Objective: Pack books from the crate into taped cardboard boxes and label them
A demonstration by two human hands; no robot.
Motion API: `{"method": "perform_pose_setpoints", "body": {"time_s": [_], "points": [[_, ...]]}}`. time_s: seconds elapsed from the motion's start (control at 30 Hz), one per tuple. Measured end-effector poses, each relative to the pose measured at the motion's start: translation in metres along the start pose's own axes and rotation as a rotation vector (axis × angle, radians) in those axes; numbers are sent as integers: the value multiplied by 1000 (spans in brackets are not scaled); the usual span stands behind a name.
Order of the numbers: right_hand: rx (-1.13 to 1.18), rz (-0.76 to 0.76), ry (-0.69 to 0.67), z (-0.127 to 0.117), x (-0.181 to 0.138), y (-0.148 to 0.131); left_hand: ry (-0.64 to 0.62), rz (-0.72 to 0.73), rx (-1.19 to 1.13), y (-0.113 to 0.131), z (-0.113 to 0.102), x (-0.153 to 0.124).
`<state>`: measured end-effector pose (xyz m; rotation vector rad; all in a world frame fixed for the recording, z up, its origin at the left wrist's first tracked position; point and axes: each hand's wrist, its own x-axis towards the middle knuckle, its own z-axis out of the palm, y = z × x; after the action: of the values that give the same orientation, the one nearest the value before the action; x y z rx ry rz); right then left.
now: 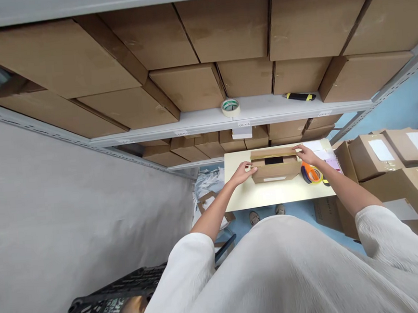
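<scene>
On a pale yellow table (241, 197) stands a small cardboard box (277, 171) with its top partly open. A dark gap shows between its flaps, and a white label is on the near side. My left hand (244, 172) grips the left end of the box, thumb on the near edge and fingers toward the back. At the far right corner, my right hand (306, 155) has its fingers closed on the box's edge. Close to my right wrist lies an orange tape dispenser (305, 172) with a yellow roll of tape (317, 175). What is inside the box is too dark to make out.
Metal shelving (199, 121) filled with cardboard boxes rises behind the table. A tape roll (230, 107) and a utility knife (300, 96) lie on its shelf. Labelled cartons (375, 153) are stacked at right. A black plastic crate (108, 299) stands at lower left, papers (332, 162) at the table's right.
</scene>
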<state>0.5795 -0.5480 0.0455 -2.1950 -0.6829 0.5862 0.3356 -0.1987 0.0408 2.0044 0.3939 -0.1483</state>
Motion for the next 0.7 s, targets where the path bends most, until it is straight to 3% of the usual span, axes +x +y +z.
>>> {"method": "perform_pose_setpoints", "body": {"time_s": [0.17, 0.43, 0.7], "points": [[80, 56, -45, 0, -6, -2, 164, -100, -25, 0, 15, 11], [59, 55, 22, 19, -14, -5, 116, 74, 211, -1, 30, 17], [66, 45, 84, 47, -18, -22, 189, 46, 286, -22, 24, -1]]}}
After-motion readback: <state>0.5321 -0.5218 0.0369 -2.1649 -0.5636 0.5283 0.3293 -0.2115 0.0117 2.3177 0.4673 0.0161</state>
